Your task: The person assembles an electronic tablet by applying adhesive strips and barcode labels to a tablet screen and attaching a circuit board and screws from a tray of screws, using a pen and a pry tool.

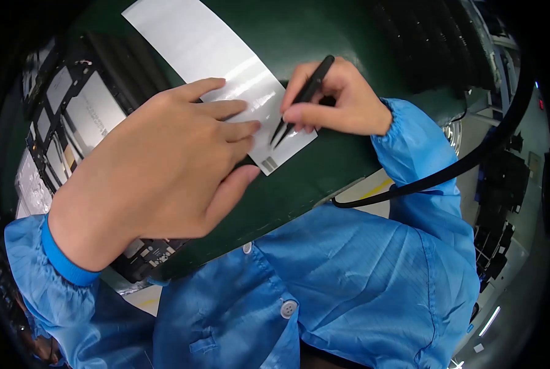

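Observation:
A long white glossy sheet [216, 52] lies slantwise on the dark green work surface. Its near corner carries small grey strips [269, 163]. My left hand [158, 157] rests palm down over the sheet's left edge, fingers spread and thumb near that corner. In my right hand [336, 101] is a pair of black tweezers [310, 83], held like a pen. The tweezers' tips point down at the sheet just above the grey strips and stand slightly apart; I cannot tell whether they touch it. Nothing shows between the tips.
An opened electronic device [90, 111] with silver battery-like panels lies at the left, partly under my left forearm. The green work surface [348, 37] stretches beyond my hands. A thick black cable [465, 161] curves past my right sleeve. Black parts [502, 184] sit at the far right.

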Available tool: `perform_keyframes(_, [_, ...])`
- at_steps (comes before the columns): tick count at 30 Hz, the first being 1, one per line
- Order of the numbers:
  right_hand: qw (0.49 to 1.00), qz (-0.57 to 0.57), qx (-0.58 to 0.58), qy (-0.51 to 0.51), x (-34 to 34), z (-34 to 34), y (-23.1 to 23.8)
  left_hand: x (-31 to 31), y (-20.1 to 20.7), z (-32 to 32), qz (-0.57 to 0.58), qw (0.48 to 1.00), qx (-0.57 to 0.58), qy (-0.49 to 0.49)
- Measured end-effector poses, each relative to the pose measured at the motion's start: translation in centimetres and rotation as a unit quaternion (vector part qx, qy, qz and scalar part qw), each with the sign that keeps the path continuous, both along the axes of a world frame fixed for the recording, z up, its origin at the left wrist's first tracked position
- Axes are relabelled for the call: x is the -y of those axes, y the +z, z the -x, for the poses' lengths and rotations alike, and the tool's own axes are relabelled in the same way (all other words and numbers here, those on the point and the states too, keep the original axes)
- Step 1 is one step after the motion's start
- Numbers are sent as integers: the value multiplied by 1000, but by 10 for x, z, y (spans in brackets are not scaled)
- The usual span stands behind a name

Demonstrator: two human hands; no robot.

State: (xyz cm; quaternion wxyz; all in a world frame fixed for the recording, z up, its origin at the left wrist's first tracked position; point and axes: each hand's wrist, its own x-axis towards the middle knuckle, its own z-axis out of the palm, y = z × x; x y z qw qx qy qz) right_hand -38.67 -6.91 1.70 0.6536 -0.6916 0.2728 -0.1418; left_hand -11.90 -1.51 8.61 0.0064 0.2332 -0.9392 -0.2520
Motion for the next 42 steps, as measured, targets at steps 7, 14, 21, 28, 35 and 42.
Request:
perform_keyframes(7, [989, 144, -43, -12, -5, 2, -5, 4, -14, 6, 5, 996, 80, 24])
perform_keyframes(14, [998, 12, 1, -54, -6, -1, -1, 4, -19, -1, 18, 998, 44, 31])
perform_keyframes(21, [974, 20, 65, -214, 20, 16, -14, -24, 21, -31, 120, 985, -62, 108])
perform_keyframes(28, [973, 174, 115, -97, 66, -104, 39, -56, -18, -163, 211, 813, -156, 520])
perform_keyframes(35, [995, 80, 64, -9, 85, -251, 73, -50, -43, -151, 191, 779, -268, 534])
perform_keyframes(42, [992, 103, 72, -13, 93, -268, 56, -49, -44, -153, 218, 778, -273, 523])
